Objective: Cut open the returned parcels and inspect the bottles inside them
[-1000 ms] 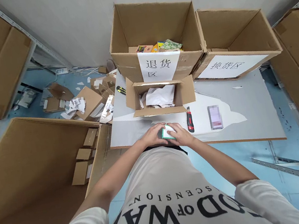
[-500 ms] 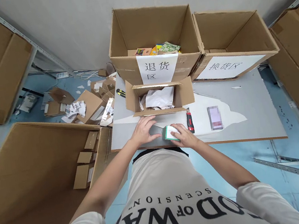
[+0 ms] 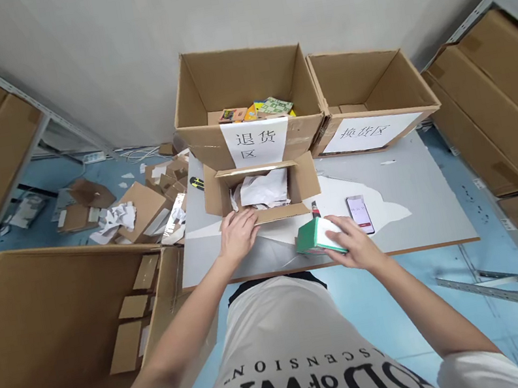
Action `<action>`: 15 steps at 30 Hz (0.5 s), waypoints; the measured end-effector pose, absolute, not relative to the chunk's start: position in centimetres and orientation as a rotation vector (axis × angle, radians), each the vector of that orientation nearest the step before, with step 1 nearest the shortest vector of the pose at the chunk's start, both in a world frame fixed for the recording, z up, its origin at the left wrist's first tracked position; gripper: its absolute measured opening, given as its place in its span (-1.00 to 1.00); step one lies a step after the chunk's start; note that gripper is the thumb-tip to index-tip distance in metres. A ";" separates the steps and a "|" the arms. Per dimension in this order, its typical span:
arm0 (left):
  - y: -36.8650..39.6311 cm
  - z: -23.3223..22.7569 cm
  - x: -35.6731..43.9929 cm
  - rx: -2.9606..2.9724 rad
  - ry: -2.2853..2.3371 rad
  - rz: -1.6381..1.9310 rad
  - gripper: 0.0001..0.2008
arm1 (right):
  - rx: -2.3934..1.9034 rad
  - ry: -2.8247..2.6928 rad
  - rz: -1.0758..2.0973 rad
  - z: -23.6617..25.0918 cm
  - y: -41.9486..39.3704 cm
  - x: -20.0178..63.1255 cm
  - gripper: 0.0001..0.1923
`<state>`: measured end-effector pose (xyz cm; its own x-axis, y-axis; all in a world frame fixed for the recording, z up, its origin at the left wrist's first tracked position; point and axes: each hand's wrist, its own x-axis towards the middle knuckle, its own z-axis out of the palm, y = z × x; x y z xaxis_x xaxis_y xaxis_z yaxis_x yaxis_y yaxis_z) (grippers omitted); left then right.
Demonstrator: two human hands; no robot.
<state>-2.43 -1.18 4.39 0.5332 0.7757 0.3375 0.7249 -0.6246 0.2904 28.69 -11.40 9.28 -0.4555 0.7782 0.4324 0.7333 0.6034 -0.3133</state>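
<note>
An open cardboard box (image 3: 267, 214) with crumpled white paper (image 3: 264, 189) inside stands at the table's middle. My left hand (image 3: 239, 236) is at its near left edge, fingers closed over the near flap; the thumb is hardly visible. In my right hand (image 3: 353, 243) is a small green and white box (image 3: 306, 237), tilted above the table's front edge. Behind that small box, a red and black utility knife (image 3: 315, 209) is mostly hidden. A phone (image 3: 360, 215) with a lit screen lies just right of my right hand.
Two large cartons with paper labels, a left one (image 3: 200, 139) holding colourful packets and a right one (image 3: 422, 102), line the table's back. A yellow-black cutter (image 3: 197, 183) lies at the table's left. Lower left stands a big carton (image 3: 51, 255) containing small boxes; scrap cardboard (image 3: 141, 204) litters the floor.
My left hand has moved from the table onto the open box's near flap. My right hand has lifted the green and white box and shifted right, covering most of the red knife.
</note>
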 end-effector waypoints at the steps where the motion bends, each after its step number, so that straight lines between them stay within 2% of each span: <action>1: -1.3 4.3 -2.4 2.648 1.309 0.657 -0.73 | -1.206 -2.256 0.080 10.5 -11.4 29.8 -0.66; 8: -2.0 4.1 -2.0 2.640 1.389 0.634 -0.71 | -1.413 -1.821 -0.250 20.6 -8.6 39.5 -0.62; 15: -2.3 3.8 -1.9 2.662 1.426 0.623 -0.67 | -1.528 -1.545 -0.666 28.4 2.0 47.0 -0.52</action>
